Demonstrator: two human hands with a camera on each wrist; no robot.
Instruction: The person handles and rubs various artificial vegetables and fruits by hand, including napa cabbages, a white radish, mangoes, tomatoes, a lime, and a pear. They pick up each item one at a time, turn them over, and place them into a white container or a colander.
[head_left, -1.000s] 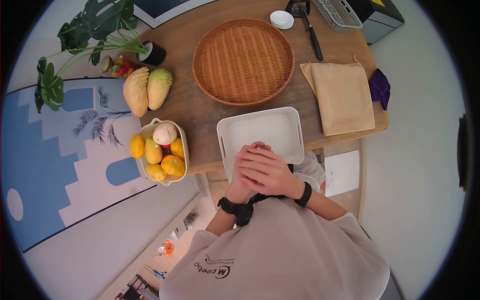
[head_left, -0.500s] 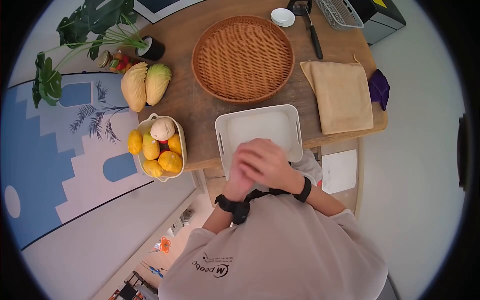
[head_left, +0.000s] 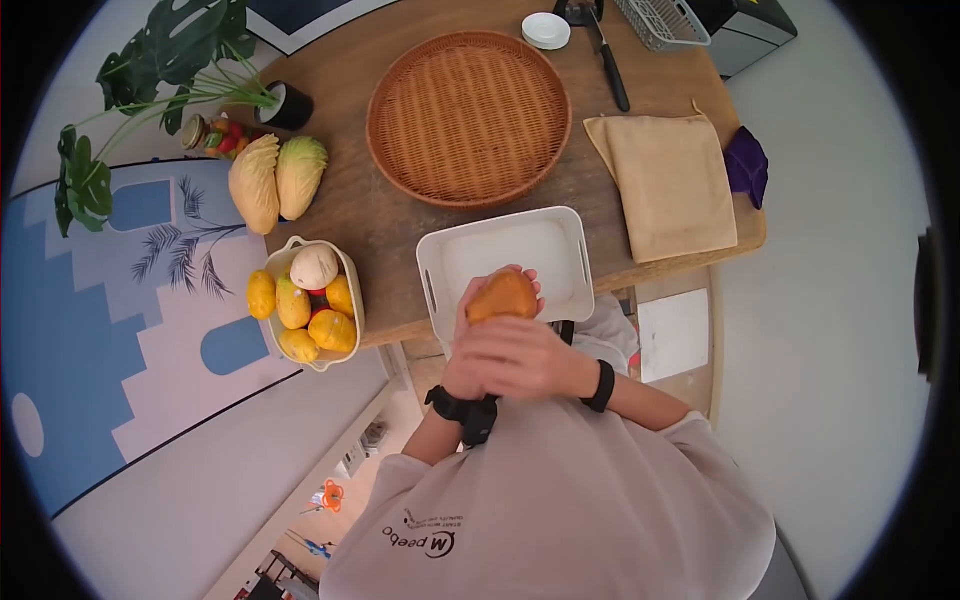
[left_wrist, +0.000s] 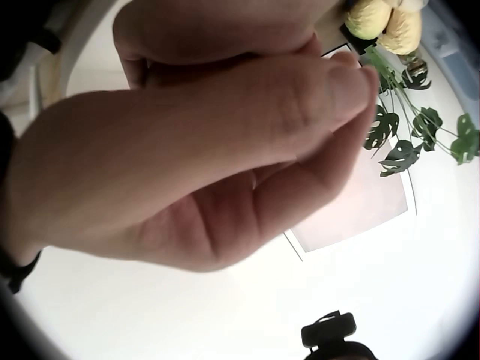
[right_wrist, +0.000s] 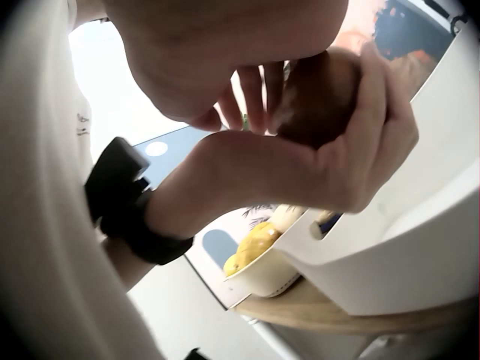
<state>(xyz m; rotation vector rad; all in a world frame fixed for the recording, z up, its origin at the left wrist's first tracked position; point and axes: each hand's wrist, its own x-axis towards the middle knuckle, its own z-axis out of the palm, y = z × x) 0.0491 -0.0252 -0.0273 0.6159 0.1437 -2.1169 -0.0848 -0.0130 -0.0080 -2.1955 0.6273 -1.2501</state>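
My left hand [head_left: 468, 305] grips a rounded orange-brown object [head_left: 503, 295] over the near part of a white rectangular tub [head_left: 565, 245]. In the right wrist view, the left fingers curl round this object [right_wrist: 319, 97], which looks dark brown there. My right hand [head_left: 525, 355] lies across the left palm and wrist, on the body side of the object, its fingers loosely bent and holding nothing visible. The left wrist view shows the right hand [left_wrist: 225, 142] close up, thumb near the fingertips; the object is hidden there.
A round wicker tray [head_left: 470, 120] stands beyond the tub. A basket of yellow produce [head_left: 345, 265] and two cabbages [head_left: 300, 178] are at the left. On the right lie a folded beige cloth [head_left: 675, 190], a purple item [head_left: 747, 168] and a black-handled tool [head_left: 612, 75].
The hands were folded together with nothing visible between them. The right hand has slid back toward the body, and the orange-brown object shows in the left hand. The head view has shifted slightly.
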